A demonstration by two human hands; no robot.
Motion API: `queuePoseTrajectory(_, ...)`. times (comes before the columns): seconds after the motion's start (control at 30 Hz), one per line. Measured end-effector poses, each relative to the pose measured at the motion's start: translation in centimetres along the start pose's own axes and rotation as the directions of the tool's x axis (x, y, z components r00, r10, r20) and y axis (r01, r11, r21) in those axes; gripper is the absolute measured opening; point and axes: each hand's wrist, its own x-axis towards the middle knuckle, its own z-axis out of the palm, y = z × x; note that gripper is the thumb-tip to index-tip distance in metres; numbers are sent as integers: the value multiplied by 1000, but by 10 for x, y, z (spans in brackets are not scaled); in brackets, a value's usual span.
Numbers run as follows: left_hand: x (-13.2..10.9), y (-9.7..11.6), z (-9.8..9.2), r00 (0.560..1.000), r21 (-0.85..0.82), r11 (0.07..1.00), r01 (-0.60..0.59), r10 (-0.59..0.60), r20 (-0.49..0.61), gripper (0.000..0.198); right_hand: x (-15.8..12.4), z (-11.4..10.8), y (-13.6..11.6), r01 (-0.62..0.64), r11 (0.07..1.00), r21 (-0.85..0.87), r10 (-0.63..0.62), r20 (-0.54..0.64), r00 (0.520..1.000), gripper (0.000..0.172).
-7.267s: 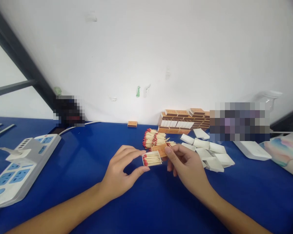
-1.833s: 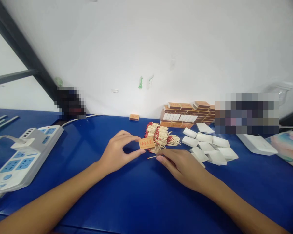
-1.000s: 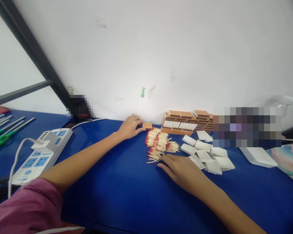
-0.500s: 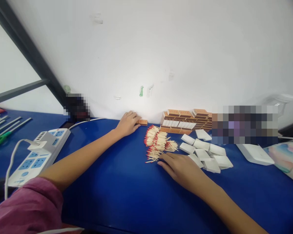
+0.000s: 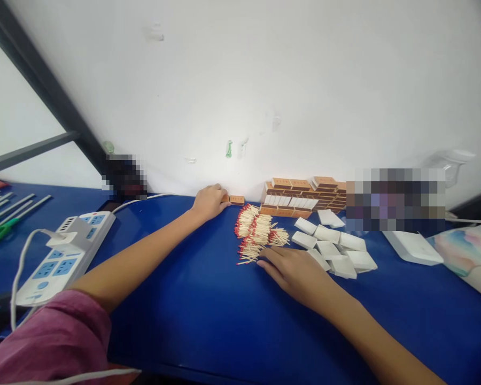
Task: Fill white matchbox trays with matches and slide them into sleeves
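Note:
Against the foot of the wall, my left hand (image 5: 211,203) curls its fingers round a small orange-brown matchbox, mostly hidden by them. Just right of it lies another matchbox (image 5: 237,200). My right hand (image 5: 292,270) rests low over the table, its fingers loosely bent and the thumb a little apart, with nothing visible in it. Its fingertips are beside the near edge of a pile of red-tipped matches (image 5: 256,230). To the right of the pile, several white matchbox trays (image 5: 328,249) lie scattered. Behind them rises a stack of matchboxes (image 5: 304,195), some with white ends showing.
A white power strip (image 5: 68,256) with a plugged-in cable lies on the left of the blue table (image 5: 192,321). Green-handled tools (image 5: 4,230) are at the far left. At the right are a white box-like object (image 5: 414,247), a pastel-patterned item (image 5: 471,251) and a blurred-out patch.
My left hand has shifted slightly, showing more of the matchbox beside it. My right hand stays by the matches. The whole view has moved a little.

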Motion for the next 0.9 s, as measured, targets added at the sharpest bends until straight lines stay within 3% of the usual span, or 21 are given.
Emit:
queuePoseTrajectory(0.23,5,12,2,999,-6,1000,12,-13,-52,27,0,-3,-4,-20,1000,-13,20,16,1000,25)
queuePoseTrajectory(0.47,17,28,12,994,-43,998,-52,47,-95,30,1,-7,-6,-8,1000,-28,9,48,999,26)
queuePoseTrajectory(0.7,36,39,12,946,-88,942,-323,318,-66,26,1,-11,-10,-2,1000,-23,4,88,996,27)
queuePoseTrajectory(0.9,52,48,12,898,-67,895,-441,441,-15,37,1,-13,-12,-6,1000,-21,8,101,995,28)
